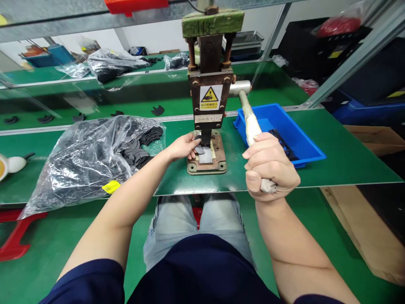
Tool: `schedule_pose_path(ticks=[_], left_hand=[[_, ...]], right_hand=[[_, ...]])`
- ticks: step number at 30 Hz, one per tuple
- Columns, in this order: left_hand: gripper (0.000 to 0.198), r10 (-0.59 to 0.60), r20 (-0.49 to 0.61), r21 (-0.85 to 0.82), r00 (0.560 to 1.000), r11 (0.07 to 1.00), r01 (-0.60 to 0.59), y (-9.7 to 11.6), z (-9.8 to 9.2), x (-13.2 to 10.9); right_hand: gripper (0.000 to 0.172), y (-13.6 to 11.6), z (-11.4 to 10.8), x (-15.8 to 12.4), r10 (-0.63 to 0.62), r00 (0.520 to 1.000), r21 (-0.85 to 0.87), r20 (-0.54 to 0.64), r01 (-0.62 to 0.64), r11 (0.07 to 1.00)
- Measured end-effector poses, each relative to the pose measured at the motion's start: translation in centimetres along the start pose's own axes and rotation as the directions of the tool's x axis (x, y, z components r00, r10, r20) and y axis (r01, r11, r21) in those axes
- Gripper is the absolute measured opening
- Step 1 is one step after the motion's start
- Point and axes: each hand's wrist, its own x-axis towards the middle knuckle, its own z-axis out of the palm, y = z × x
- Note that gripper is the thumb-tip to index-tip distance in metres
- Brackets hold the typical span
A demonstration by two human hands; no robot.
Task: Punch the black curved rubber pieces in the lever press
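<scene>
A hand-operated press (210, 80) with a green top and a warning label stands in front of me. At its base, my left hand (186, 146) pinches a flat black plastic part (199, 149) under the ram. The part lies by a pale metal plate (205, 156), and its far end is partly hidden by the ram and my fingers. My right hand (272, 166) is wrapped around the press lever (250, 120), whose grip is bound in whitish wrapping. The lever slopes down toward me from the silver hub on the press's right side.
To the left lies a clear plastic bag (85, 156) full of black curved parts. A blue tray (284, 131) with some black parts stands to the right of the press. Several loose black parts (157, 110) lie along the raised strip behind. The green table's front edge runs near my lap.
</scene>
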Motion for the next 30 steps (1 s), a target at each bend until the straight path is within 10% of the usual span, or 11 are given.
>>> schedule_pose_path(ticks=[20,30], left_hand=[[0.037,-0.249,0.107,0.084,0.963,0.967,0.240,1.5,-0.8,2.7],[0.037,-0.307,0.017,-0.009,0.952,0.952,0.307,2.6,0.6,0.1]], right_hand=[[0.031,-0.2,0.3,-0.3,0.038,0.998,-0.034,-0.050,-0.040,0.999],[0.032,-0.2,-0.1,-0.2,0.017,1.000,-0.016,-0.008,-0.017,1.000]])
